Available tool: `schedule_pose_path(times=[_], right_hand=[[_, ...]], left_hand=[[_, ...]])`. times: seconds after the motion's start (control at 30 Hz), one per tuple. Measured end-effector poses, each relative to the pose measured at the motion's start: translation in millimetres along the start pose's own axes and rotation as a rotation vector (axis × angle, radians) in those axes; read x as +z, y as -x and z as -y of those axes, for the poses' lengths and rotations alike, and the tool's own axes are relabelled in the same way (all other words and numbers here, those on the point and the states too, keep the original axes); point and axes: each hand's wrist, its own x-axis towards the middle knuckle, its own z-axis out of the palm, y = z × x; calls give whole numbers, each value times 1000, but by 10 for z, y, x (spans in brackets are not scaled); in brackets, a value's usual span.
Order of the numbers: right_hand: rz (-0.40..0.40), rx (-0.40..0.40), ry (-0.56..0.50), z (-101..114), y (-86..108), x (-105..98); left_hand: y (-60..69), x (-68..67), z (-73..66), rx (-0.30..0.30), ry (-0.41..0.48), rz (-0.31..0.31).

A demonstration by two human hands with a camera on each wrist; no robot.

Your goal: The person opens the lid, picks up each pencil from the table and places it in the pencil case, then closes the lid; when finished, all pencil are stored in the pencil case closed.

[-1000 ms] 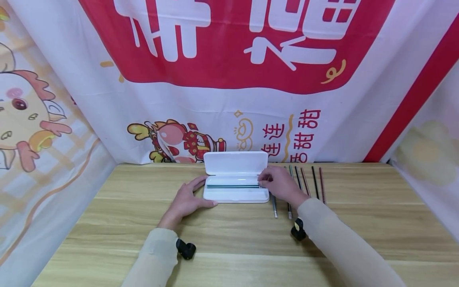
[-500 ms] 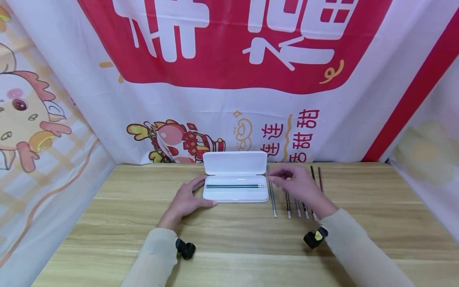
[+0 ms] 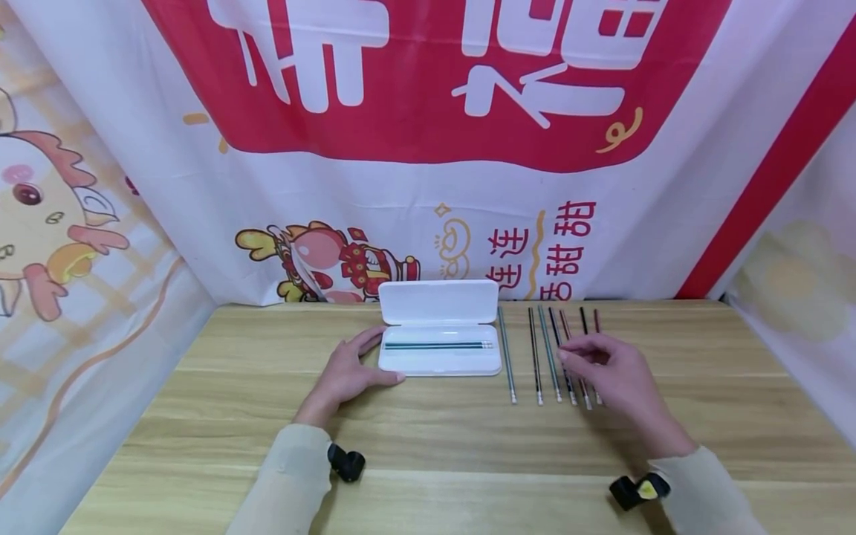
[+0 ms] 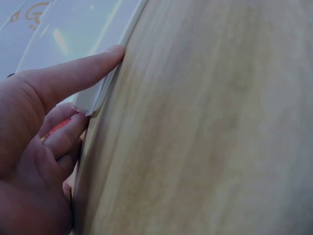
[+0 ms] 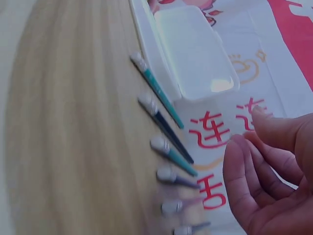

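A white pencil case (image 3: 438,364) stands with its lid (image 3: 438,302) raised at the back of the table. Green pencils (image 3: 435,345) with white eraser ends lie lengthwise inside it. My left hand (image 3: 349,370) holds the case's left end, thumb along the front edge and fingers at the end and back. To the right, several pencils (image 3: 507,357) lie in a spaced row, erasers toward me. My right hand (image 3: 611,368) is over the right part of that row, partly covering some. In the right wrist view its fingers (image 5: 237,171) are loosely bent, with nothing between them and the thumb.
The wood-grain table (image 3: 428,438) meets a printed cloth backdrop (image 3: 428,186) just behind the case and pencils. More printed cloth hangs at both sides. A small black camera (image 3: 346,462) is on the left wrist, another (image 3: 638,490) on the right.
My right hand has let go of a green pencil in the case and moved right, over the pencil row. The left hand stays on the case.
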Motion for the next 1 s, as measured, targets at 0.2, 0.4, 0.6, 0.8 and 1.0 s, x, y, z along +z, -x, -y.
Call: schedule_pose_path(times=[0.2, 0.4, 0.6, 0.8, 1.0], right_hand=[[-29, 69, 24, -263, 67, -164], [17, 65, 13, -437, 143, -283], [35, 116, 5, -516, 173, -337], [60, 166, 35, -544, 153, -351], [64, 160, 67, -550, 149, -350]], left_hand=[[0, 0, -4, 8, -4, 2], [4, 4, -1, 2, -9, 2], [8, -4, 0, 0, -9, 0], [7, -3, -6, -1, 2, 2], [12, -2, -17, 3, 12, 1]])
